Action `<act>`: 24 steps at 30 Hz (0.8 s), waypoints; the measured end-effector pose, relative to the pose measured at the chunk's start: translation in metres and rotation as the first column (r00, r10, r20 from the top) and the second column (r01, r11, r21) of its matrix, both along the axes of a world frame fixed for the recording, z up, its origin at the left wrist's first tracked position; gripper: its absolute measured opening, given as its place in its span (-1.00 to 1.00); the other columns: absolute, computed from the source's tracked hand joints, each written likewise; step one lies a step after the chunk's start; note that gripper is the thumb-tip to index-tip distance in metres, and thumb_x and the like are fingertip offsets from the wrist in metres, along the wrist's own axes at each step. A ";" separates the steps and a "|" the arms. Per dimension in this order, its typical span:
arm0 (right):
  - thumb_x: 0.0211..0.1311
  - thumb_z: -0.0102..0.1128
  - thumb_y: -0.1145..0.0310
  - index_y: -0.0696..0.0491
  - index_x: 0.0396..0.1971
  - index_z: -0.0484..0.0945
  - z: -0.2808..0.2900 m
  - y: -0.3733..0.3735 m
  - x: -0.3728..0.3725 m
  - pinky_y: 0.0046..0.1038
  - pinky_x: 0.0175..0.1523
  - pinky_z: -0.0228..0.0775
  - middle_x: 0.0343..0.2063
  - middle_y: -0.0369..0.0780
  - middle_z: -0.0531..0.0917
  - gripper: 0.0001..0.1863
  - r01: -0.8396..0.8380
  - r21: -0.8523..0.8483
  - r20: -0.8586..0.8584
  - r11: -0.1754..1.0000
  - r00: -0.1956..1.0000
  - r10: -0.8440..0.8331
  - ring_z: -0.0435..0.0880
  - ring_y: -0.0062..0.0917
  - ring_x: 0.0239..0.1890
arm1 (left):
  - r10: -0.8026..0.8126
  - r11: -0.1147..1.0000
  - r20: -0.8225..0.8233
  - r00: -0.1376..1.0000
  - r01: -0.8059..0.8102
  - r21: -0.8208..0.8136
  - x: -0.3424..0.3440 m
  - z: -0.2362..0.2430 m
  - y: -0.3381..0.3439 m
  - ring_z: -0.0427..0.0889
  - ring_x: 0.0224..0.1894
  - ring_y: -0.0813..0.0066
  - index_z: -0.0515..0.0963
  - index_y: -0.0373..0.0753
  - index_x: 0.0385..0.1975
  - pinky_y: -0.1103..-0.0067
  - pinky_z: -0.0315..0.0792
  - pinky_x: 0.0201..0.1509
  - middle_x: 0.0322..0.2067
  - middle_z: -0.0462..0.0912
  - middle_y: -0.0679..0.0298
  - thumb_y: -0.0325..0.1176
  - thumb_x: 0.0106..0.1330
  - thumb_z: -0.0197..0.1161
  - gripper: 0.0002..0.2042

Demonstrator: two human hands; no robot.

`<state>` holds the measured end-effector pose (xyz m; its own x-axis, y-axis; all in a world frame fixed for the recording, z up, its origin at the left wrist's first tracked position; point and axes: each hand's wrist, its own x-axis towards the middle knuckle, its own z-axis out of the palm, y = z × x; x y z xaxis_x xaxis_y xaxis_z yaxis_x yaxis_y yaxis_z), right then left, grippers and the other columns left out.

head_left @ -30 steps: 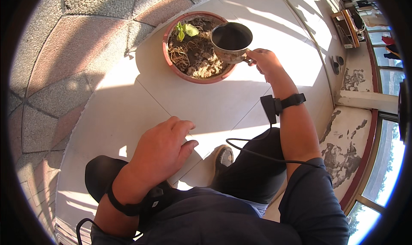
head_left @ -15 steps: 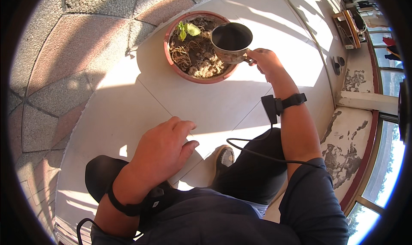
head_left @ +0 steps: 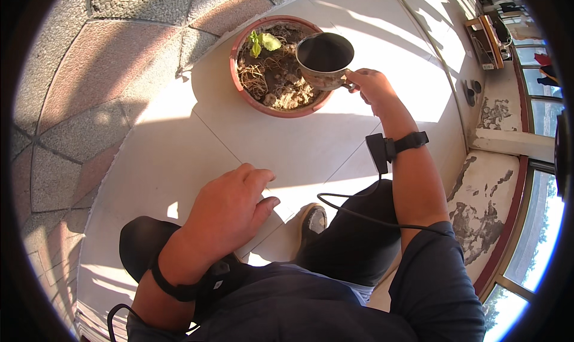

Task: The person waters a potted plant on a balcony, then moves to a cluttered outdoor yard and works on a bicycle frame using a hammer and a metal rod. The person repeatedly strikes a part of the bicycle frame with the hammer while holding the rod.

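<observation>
My right hand (head_left: 373, 90) grips the handle of a metal mug (head_left: 323, 76), dark inside, held over the right part of a round terracotta-coloured pot (head_left: 241, 89). Whether the mug touches the pot's rim I cannot tell. In the pot are a small leafy green plant (head_left: 263, 43), dark soil, pale dry roots and light crumbly clumps. My left hand (head_left: 230, 204) is held open above the tiled floor near my left knee, below and left of the pot, with thumb and fingers apart and nothing in them.
Pale tiles (head_left: 209, 144) border textured pink and grey paving (head_left: 89, 67) on the left. A hose or pole (head_left: 424, 28) runs along the right, beside footwear (head_left: 472, 90). A wooden stand (head_left: 481, 40) stands at top right, near a peeling wall (head_left: 481, 204) with windows.
The mug, my hands and the pot appear shifted very slightly rightward in the picture. My grip on the mug is unchanged.
</observation>
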<state>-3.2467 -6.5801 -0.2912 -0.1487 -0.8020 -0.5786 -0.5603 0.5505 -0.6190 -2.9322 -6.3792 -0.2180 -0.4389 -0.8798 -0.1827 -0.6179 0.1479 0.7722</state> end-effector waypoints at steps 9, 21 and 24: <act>0.29 0.24 0.14 0.19 -0.24 0.61 -0.004 -0.001 -0.001 -0.58 -0.63 -0.08 -0.45 -0.25 0.56 -0.64 0.009 -0.010 0.006 1.000 1.000 -0.009 0.16 -0.74 -0.71 | 0.009 0.999 0.023 1.000 -0.010 0.040 -0.001 0.000 -0.001 0.64 -0.21 0.10 0.53 -0.27 -0.11 0.30 0.52 -0.18 -0.27 0.59 0.12 -0.33 0.23 0.33 -0.72; 0.30 0.23 0.15 0.19 -0.21 0.61 -0.004 -0.002 0.002 -0.59 -0.61 -0.07 -0.45 -0.24 0.56 -0.64 0.018 0.006 0.014 1.000 1.000 -0.018 0.16 -0.74 -0.69 | 0.004 0.999 0.040 0.999 -0.006 0.038 0.002 -0.002 -0.003 0.64 -0.19 0.09 0.52 -0.27 -0.09 0.30 0.53 -0.15 -0.23 0.61 0.12 -0.32 0.23 0.32 -0.71; 0.30 0.23 0.15 0.19 -0.20 0.61 -0.005 -0.002 0.002 -0.58 -0.62 -0.06 -0.44 -0.24 0.56 -0.64 0.014 0.005 0.017 1.000 1.000 -0.014 0.16 -0.73 -0.70 | 0.010 1.000 0.040 0.999 -0.011 0.014 0.003 -0.005 -0.002 0.65 -0.24 0.14 0.51 -0.27 -0.08 0.34 0.53 -0.18 -0.28 0.58 0.10 -0.34 0.22 0.35 -0.69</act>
<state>-3.2446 -6.5817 -0.2959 -0.1501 -0.7971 -0.5849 -0.5418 0.5612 -0.6257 -2.9295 -6.3807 -0.2230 -0.4219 -0.8814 -0.2127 -0.6500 0.1305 0.7486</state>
